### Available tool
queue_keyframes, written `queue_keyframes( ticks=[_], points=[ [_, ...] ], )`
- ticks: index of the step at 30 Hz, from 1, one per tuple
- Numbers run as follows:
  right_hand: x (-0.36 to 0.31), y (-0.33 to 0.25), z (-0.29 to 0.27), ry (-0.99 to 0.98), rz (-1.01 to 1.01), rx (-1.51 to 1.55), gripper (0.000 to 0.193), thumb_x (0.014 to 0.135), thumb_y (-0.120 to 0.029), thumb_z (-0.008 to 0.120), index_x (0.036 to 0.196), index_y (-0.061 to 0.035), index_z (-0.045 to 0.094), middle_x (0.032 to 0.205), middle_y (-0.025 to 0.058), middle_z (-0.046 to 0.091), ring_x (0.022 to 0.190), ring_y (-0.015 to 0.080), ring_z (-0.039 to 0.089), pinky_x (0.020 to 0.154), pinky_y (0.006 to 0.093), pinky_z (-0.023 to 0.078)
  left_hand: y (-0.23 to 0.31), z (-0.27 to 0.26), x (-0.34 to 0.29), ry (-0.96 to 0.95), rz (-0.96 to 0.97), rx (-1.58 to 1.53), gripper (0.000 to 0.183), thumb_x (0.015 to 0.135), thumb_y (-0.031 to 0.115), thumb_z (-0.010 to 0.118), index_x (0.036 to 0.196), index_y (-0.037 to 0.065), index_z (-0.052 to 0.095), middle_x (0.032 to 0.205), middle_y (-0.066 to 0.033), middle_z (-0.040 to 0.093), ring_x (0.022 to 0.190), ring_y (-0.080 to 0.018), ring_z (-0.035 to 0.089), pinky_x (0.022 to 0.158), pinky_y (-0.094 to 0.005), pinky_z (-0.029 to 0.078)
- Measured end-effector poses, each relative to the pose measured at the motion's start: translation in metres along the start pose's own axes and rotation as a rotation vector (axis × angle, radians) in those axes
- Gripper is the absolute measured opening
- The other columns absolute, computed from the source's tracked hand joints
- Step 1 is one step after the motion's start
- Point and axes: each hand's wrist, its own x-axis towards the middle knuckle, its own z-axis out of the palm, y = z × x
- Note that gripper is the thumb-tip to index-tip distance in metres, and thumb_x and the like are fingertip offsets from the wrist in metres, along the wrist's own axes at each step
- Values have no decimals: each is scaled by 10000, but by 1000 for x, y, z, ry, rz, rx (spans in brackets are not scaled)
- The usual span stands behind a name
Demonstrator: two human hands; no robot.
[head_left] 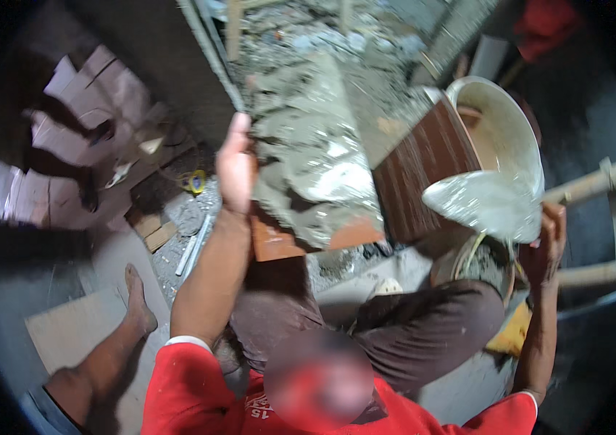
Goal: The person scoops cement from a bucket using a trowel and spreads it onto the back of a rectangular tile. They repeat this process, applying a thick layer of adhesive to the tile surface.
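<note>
My left hand [235,167] grips the left edge of a terracotta tile [279,245], its thumb up along the side. Wet grey mortar [308,159] lies in thick ridges over most of the tile; bare orange shows at the near edge. At the right, my right hand [546,235] is closed on a trowel, its handle hidden in the fingers. The trowel's blade [482,204], smeared with wet mortar, points left in front of a white bucket [533,138], apart from the tile. Below the blade is a smaller bucket holding grey mortar [488,264].
A dark brown tile [427,170] leans by the white bucket. Wooden rails [590,181] stand at the right. Rubble [286,32] covers the far ground. A yellow tape measure [196,181] lies at the left. Another person's bare leg [105,348] reaches in at lower left; more legs [61,159] stand farther off.
</note>
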Motion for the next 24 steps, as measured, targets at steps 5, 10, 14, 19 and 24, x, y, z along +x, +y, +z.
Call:
queue_keyframes(
  ticks=[5,10,14,19,24],
  points=[
    [-66,12,-72,-82,410,-158,163,951,-55,613,1097,10,580,961,122,554,805,189,548,721,297,466,60,-30,-32,276,-3,443,403,1067,276,434,1350,11,547,1326,-113,616,1217,-246,574,1095,-419,411],
    [-141,5,-128,-440,880,-194,220,913,-180,645,968,32,624,831,163,600,762,292,611,678,388,478,113,-45,-49,138,-282,422,510,1081,347,338,1468,35,449,1517,-125,468,1372,-291,449,1188,-413,289],
    [-172,-21,-105,-796,950,-255,274,879,-256,663,966,4,664,926,213,663,903,419,650,782,496,512,124,-54,-48,49,-187,837,518,1080,355,335,1472,35,446,1524,-112,459,1388,-277,430,1199,-388,267],
    [-185,-28,-48,-905,933,-289,262,901,-267,643,940,-8,660,918,202,653,847,399,674,740,507,541,108,-31,-57,-164,191,3216,507,1068,351,368,1447,30,470,1491,-113,486,1358,-284,456,1180,-391,294],
    [-190,-34,-25,-941,867,-245,222,887,-234,650,916,-15,629,906,180,636,800,388,670,699,500,539,95,-22,-61,-235,283,3433,496,1055,347,401,1421,25,494,1458,-115,512,1328,-291,482,1161,-395,321]
  ],
)
